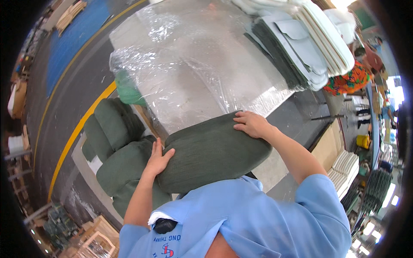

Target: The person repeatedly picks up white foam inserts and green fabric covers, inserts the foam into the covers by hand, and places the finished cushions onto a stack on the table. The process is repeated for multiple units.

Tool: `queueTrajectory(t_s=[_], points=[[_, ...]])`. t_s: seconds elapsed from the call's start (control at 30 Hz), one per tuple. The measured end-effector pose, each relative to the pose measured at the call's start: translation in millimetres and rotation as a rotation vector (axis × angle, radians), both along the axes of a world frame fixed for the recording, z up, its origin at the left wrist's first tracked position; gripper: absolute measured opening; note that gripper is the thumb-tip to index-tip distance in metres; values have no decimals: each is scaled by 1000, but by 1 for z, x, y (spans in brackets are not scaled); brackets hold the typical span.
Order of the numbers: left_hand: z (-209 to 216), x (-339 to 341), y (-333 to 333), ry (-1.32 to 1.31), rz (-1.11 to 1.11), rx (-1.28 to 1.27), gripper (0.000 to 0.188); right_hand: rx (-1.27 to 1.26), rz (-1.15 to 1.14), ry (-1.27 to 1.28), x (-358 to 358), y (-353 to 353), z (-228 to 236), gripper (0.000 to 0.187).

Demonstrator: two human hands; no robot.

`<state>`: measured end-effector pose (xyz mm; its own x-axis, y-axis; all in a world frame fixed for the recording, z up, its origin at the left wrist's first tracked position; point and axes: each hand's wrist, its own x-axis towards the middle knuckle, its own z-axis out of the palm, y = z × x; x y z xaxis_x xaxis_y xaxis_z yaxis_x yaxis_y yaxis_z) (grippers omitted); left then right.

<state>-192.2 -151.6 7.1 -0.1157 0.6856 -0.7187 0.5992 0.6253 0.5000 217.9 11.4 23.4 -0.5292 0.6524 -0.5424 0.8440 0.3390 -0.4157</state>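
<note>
Against the front of my body is a dark green, fabric-covered seat cushion point(211, 155), long with a rounded right end. My left hand point(159, 160) grips its left edge, thumb lying over the top face. On the far edge toward the right, my right hand point(253, 125) holds it with the fingers bent over the fabric. The cushion's underside is hidden. Close by on the left, several similar dark green cushions point(122, 165) are piled, partly behind my left forearm.
Ahead stands a broad surface covered in clear plastic film point(189, 60). Flat grey and dark green panels point(297, 47) are stacked at its far right. A green bundle point(129, 88) rests at its left edge. Striped pads point(344, 172) and a person in a patterned top point(350, 81) are at right.
</note>
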Motion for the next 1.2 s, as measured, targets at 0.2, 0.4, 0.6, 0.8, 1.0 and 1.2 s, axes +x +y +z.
queueTrajectory(t_s=[0.2, 0.4, 0.6, 0.8, 1.0, 1.2], points=[[-5, -4, 15, -454, 478, -177, 113, -142, -374, 314, 30, 17, 2, 44], [-7, -15, -56, -571, 709, 445, 58, -82, -696, 890, 64, -35, 68, 37], [18, 18, -69, -717, 708, 576, 49, -58, -784, 1003, 37, -65, 48, 38], [9, 3, -41, -1021, 834, 451, 49, -9, -859, 1138, 29, -32, 28, 76], [-4, 0, -33, -1095, 935, 487, 46, -202, -967, 1401, 28, -14, -9, 79], [-28, -4, -24, -1269, 1143, 281, 42, -413, -1417, 1313, 32, -12, -45, 70]])
